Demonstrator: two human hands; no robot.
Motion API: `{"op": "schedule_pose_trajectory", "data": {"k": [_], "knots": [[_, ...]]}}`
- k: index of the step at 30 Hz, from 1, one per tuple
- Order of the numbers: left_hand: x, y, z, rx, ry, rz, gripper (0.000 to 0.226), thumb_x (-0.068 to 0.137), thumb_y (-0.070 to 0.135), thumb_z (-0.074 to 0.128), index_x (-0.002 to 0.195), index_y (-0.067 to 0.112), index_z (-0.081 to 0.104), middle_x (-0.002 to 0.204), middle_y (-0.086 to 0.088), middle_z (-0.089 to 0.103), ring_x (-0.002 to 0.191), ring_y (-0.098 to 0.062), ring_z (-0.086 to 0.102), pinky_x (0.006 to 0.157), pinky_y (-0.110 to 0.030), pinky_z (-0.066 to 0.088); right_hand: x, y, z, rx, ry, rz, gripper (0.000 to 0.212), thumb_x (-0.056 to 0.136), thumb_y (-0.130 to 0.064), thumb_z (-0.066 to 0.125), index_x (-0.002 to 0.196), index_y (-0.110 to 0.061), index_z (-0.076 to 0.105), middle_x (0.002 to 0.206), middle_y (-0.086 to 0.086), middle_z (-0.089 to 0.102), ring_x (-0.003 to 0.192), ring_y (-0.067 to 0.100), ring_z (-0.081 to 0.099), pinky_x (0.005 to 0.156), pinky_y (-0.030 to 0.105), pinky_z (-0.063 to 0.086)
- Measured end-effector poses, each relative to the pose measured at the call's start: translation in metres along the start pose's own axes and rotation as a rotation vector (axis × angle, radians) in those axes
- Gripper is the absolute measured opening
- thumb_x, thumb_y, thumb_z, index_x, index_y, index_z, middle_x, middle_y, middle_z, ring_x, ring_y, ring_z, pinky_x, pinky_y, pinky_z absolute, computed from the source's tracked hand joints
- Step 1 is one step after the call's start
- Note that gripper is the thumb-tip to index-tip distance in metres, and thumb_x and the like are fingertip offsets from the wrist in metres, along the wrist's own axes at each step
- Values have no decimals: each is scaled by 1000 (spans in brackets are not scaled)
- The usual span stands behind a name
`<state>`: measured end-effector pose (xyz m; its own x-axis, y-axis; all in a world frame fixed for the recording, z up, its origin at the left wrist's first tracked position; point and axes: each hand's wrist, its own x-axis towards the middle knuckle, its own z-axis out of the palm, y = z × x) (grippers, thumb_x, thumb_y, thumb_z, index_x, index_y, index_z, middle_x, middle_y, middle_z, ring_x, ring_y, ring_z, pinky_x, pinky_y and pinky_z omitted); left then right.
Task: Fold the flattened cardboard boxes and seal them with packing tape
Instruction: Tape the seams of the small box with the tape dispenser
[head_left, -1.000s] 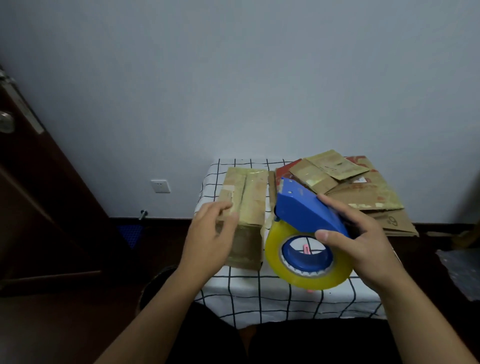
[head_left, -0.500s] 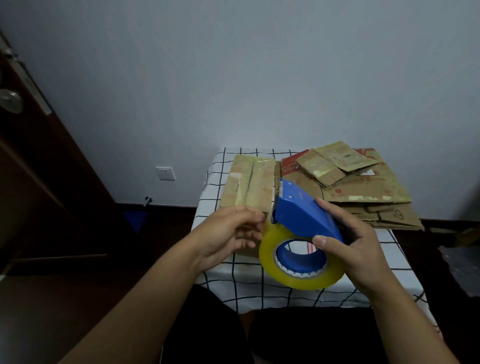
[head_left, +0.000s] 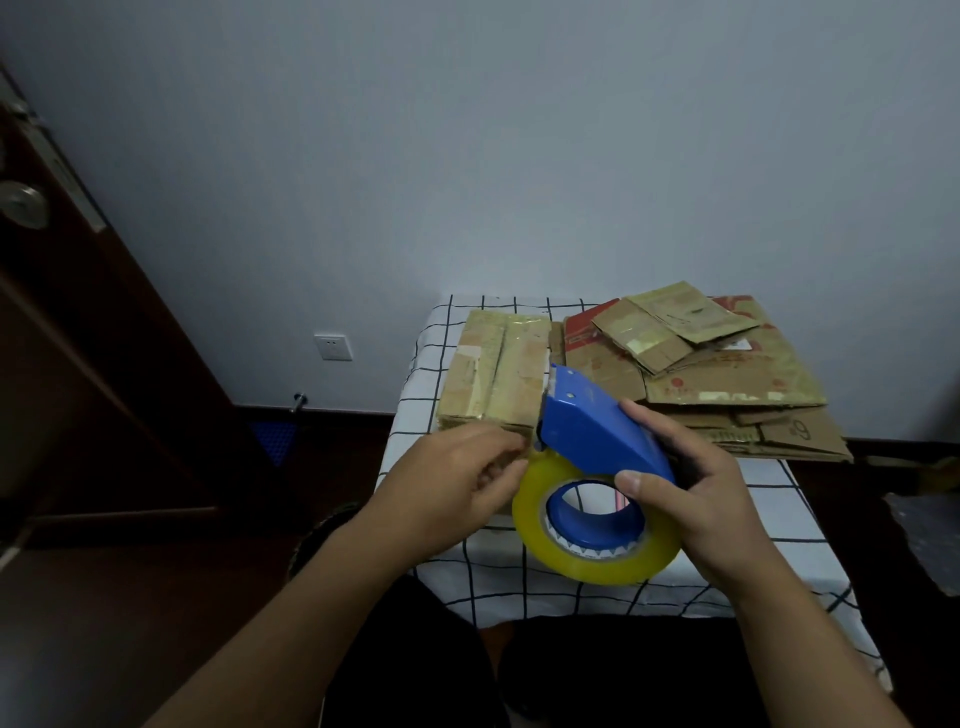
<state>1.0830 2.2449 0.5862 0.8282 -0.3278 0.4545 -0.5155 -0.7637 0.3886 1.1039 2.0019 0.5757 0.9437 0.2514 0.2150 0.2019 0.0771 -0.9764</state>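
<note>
Currently: tape end being picked at the dispenser nose, folded box waiting just behind.

Right hand (head_left: 711, 499) grips the blue plastic tape dispenser (head_left: 597, 436) by its handle; glossy yellowish tape roll (head_left: 597, 525) hangs under it. Left hand (head_left: 457, 483) has fingers curled at the dispenser's nose, probably pinching the tape end; can't confirm. Folded box (head_left: 496, 371), dull tape-streaked cardboard, sits on the table (head_left: 519, 582) just beyond the nose, long axis running away; left hand is nearer. Flattened boxes (head_left: 727, 374) stacked right of the dispenser.
</note>
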Motion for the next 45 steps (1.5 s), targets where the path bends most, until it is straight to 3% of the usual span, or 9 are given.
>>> {"op": "schedule_pose_trajectory", "data": {"k": [6,12,18,22,26,28,35,41,45], "knots": [[1,-11,-5,594,136,318,5,87,14,70,87,9,71,65,-3,60,52,-20,54,45,-28,37,5,-2,2,-35,-30,15,58,56,-36,83,110,-52,70,117,-16,68,97,9,68,76,19,53],[-6,-19,-16,682,169,423,23,88,7,61,108,3,70,61,-4,56,48,-18,48,48,-26,26,10,-2,1,-74,-47,9,58,57,-38,83,111,-53,69,117,-17,67,106,12,66,80,21,54],[-23,-37,-20,645,194,514,21,95,6,54,117,7,55,77,-7,63,62,-18,54,52,-29,39,12,-2,-1,-94,-108,3,58,57,-32,85,108,-55,69,110,-17,68,99,10,67,78,20,53],[-40,-51,-5,436,149,172,17,96,25,56,104,14,66,80,2,65,66,-12,56,53,-31,49,14,-5,-8,-61,-63,-13,58,56,-30,85,107,-53,71,113,-18,68,102,10,67,78,19,54],[-20,-16,8,-644,4,-834,54,94,57,40,87,14,71,71,1,68,65,-11,61,66,-35,51,17,-6,-4,-58,-106,-17,58,55,-38,81,110,-51,70,114,-14,68,94,10,68,76,20,54],[-7,-3,11,-972,-109,-1029,60,98,55,36,90,8,71,74,-4,69,67,-15,62,66,-32,47,18,-5,1,-50,-121,-18,57,56,-37,81,111,-51,70,117,-15,68,100,10,68,78,20,54],[3,6,9,-1282,-11,-981,25,99,31,50,109,17,68,96,-9,69,86,-21,67,91,-45,53,19,-4,2,-45,-130,-17,58,63,-16,80,107,-53,71,116,-18,68,106,10,67,79,19,53],[1,-1,1,-1296,-92,-950,24,98,21,53,113,7,65,105,-11,70,97,-25,67,93,-43,52,19,-1,-3,-27,-126,10,58,62,-17,80,109,-49,72,116,-8,69,81,9,69,72,23,54],[7,-6,-1,-1258,-121,-928,9,96,12,56,95,7,64,95,-14,64,83,-19,60,71,-29,51,17,0,0,-62,-156,9,57,57,-31,83,108,-52,71,118,-16,68,102,10,68,78,20,54]]}}
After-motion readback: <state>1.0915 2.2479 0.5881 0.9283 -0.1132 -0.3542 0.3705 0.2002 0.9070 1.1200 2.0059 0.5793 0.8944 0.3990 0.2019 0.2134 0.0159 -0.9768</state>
